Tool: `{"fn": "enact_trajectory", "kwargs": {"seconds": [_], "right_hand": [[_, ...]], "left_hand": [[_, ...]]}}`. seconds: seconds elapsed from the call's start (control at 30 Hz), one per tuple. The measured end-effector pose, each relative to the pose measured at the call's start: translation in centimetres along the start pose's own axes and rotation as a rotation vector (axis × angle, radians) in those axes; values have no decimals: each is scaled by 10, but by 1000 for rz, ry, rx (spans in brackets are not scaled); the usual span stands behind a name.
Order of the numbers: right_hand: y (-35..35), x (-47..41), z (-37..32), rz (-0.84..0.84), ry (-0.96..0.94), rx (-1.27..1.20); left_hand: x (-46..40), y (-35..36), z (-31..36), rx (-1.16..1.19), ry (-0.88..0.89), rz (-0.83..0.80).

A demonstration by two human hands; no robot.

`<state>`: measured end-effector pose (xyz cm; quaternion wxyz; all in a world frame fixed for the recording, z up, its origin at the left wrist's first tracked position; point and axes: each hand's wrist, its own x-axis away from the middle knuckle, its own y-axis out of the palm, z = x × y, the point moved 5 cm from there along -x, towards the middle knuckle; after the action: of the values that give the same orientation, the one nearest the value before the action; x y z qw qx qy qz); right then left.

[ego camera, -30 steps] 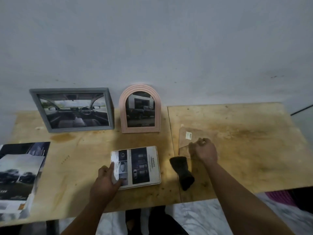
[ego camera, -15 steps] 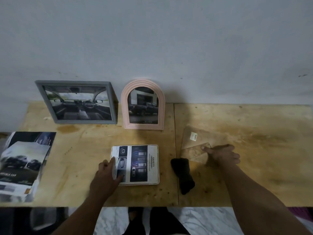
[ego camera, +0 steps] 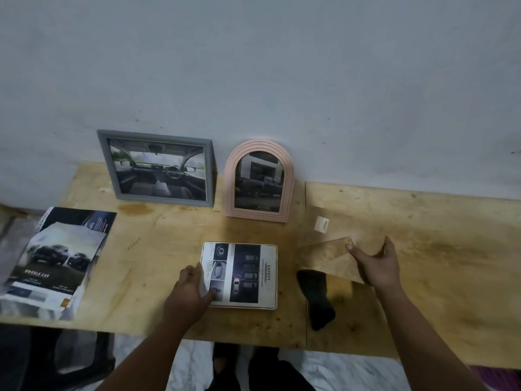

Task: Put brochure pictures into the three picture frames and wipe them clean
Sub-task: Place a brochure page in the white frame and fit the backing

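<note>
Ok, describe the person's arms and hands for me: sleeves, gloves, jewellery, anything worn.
Both forearms are bare from the bottom edge of the view to the wrists, with no sleeves showing. The left hand and the right hand wear no gloves. No watch, bracelet or ring is visible on either, though the picture is dim and slightly blurred, so small items could go unnoticed.

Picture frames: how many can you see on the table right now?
3. The grey frame and the pink arched frame stand at the back against the wall; the white frame lies flat near the front edge, under the left hand.
</note>
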<state>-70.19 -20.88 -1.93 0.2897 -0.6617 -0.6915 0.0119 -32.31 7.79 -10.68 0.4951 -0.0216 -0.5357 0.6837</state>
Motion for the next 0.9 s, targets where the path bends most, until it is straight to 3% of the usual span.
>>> {"fn": "enact_trajectory", "kwargs": {"seconds": [0.3, 0.7, 0.9], "right_hand": [[164, 97, 21, -289, -30, 82], [217, 138, 39, -32, 35, 622], [223, 142, 39, 7, 62, 760]], "left_hand": [[2, -10, -2, 69, 95, -26], [-6, -10, -10, 34, 148, -98], [-10, -5, -15, 23, 177, -84]]}}
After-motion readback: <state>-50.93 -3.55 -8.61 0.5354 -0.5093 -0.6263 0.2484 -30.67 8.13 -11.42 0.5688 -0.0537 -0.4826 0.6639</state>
